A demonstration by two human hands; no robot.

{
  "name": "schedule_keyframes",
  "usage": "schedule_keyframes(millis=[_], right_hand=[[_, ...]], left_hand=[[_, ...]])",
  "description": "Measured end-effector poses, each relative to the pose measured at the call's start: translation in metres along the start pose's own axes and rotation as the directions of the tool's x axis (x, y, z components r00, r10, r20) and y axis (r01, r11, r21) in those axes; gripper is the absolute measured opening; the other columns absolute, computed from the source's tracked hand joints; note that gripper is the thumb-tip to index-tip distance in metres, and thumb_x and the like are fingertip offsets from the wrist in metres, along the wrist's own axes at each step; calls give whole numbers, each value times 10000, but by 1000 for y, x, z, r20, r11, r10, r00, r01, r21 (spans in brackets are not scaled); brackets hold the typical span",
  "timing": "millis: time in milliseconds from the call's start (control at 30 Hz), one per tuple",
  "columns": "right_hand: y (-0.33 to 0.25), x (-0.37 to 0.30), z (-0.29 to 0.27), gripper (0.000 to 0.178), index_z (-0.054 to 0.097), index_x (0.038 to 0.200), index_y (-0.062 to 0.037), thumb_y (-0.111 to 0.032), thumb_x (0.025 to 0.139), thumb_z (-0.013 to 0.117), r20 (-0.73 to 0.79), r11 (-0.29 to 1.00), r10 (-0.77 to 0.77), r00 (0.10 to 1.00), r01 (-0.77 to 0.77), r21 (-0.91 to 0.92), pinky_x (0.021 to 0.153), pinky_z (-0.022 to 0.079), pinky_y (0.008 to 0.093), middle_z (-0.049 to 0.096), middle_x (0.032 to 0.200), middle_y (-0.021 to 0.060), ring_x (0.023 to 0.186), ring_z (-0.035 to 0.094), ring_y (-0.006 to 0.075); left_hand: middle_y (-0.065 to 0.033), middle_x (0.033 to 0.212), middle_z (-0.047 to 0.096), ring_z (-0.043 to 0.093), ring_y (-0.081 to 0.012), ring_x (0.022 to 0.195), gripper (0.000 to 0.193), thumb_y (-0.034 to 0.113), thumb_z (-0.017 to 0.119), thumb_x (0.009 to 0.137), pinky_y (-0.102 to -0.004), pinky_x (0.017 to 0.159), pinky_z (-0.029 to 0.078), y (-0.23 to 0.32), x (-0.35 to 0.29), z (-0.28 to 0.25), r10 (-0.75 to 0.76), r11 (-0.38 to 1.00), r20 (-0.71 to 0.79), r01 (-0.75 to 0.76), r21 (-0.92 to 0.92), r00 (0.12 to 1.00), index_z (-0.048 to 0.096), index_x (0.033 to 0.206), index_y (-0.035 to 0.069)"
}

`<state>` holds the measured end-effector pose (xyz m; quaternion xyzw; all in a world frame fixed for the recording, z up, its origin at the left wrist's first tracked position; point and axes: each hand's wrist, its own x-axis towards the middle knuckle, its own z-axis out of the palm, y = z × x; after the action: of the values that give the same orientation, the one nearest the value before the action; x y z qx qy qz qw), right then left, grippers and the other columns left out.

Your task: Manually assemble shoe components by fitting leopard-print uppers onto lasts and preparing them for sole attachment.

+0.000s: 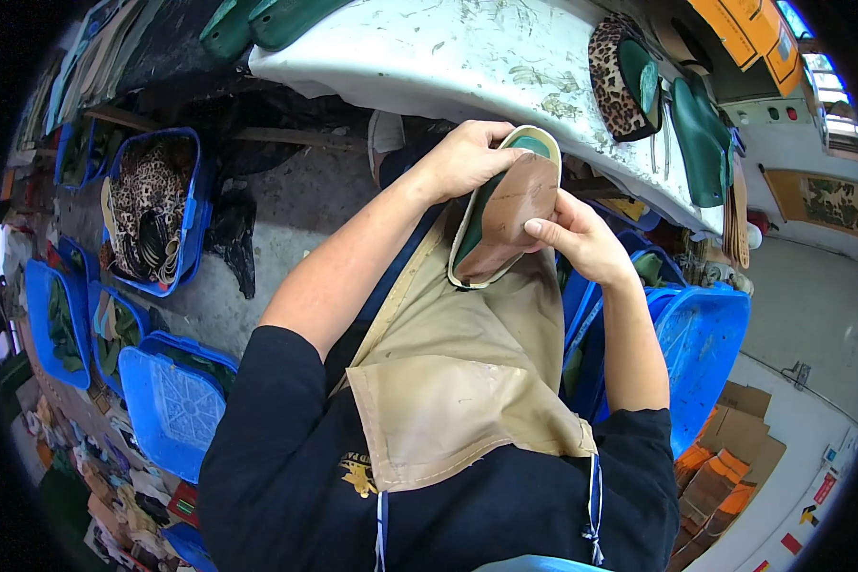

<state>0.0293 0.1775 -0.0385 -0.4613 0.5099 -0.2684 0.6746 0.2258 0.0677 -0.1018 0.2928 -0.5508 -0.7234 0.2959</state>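
Above my tan apron I hold a shoe last with its underside turned up. A brown insole covers most of that underside, and green shows at the toe and along the side. A cream-edged shoe upper surrounds the last. My left hand grips the far end, thumb over the rim and fingers mostly hidden behind. On the right edge my right hand pinches the middle, its thumb lying by the brown insole and the other fingers partly hidden underneath.
A worktable with a stained white cover stands ahead. On its right lie a leopard-print shoe upper and green lasts. Blue crates stand on both sides, one holding leopard-print pieces, another close by my right arm.
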Motion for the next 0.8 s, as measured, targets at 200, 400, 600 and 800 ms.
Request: schedule_keyframes(millis=[200, 400, 600, 800], right_hand=[[2, 1, 0, 399, 533, 1327, -9, -215, 1008, 657, 3, 1000, -7, 1000, 7, 1, 888, 532, 300, 654, 1147, 40, 1007, 611, 105], [-2, -2, 4, 400, 531, 1327, -18, -227, 1009, 657, 0, 1000, 10, 1000, -10, -28, 871, 530, 295, 652, 1137, 35, 977, 604, 97], [-3, -2, 5, 355, 579, 1240, -18, -256, 996, 681, -65, 996, 31, 997, -36, -78, 823, 536, 280, 660, 1047, 23, 912, 604, 88], [-11, -2, 11, 321, 640, 1095, 5, -289, 982, 703, -189, 966, 32, 981, -79, -247, 725, 547, 288, 673, 894, 36, 792, 616, 94]], left_hand=[[-72, 1025, 740, 634, -95, 905, 305, 178, 662, 961, -284, 820, 531, -2, 2, -1, 12, 1000, -5, -12, 20, 1000, 703, 1173, -38], [-54, 984, 731, 627, -89, 882, 311, 195, 709, 922, -272, 804, 526, -1, 3, -5, 3, 1000, 2, -3, 1, 1000, 713, 1130, -36], [-47, 1019, 724, 631, -91, 913, 320, 191, 717, 906, -261, 832, 516, 4, 2, -5, -50, 999, 4, 50, -1, 999, 713, 1143, -24], [-55, 1114, 712, 624, -110, 1036, 403, 356, 623, 1014, -283, 943, 486, 5, 4, -12, -124, 992, 25, 123, 34, 992, 698, 1205, 9]])
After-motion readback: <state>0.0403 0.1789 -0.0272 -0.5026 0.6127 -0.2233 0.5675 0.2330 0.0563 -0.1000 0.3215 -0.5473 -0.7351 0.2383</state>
